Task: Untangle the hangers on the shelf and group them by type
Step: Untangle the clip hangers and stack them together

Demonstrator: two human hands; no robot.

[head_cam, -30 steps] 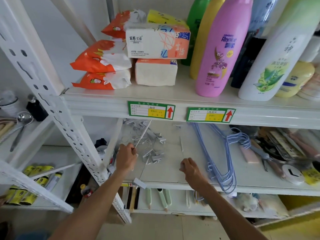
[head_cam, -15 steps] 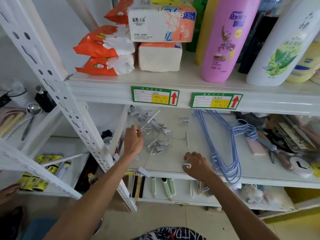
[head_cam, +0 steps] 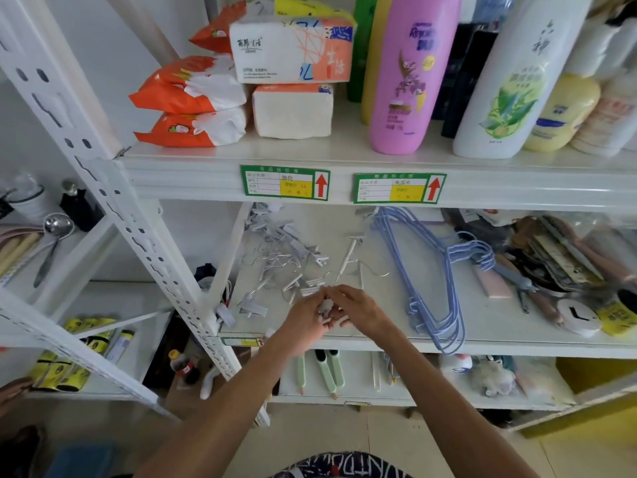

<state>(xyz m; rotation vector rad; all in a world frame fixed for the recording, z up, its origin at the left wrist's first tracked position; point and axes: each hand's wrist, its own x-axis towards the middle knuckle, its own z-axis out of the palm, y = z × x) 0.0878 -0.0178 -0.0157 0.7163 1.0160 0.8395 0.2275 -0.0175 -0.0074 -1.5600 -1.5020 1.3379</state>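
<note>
The job looks partly done. The thin blue wire hangers (head_cam: 425, 270) lie together in one bunch on the right part of the white metal shelf (head_cam: 517, 343), and their hooks point the same way. That group looks sorted.

The messy pile of white plastic clip hangers (head_cam: 282, 260) sits on the left part of the same shelf. It is a jumble, with hooks and clips crossing each other. One loose white clip hanger (head_cam: 349, 257) lies between the pile and the blue bunch.

The left hand (head_cam: 303, 320) and the right hand (head_cam: 363, 307) meet near the front edge of the shelf. Both curl their fingers on a small white plastic clip (head_cam: 325, 309) and hold it between them. I think they are working it free from a tangle. The white pile is what is left to sort.
</note>
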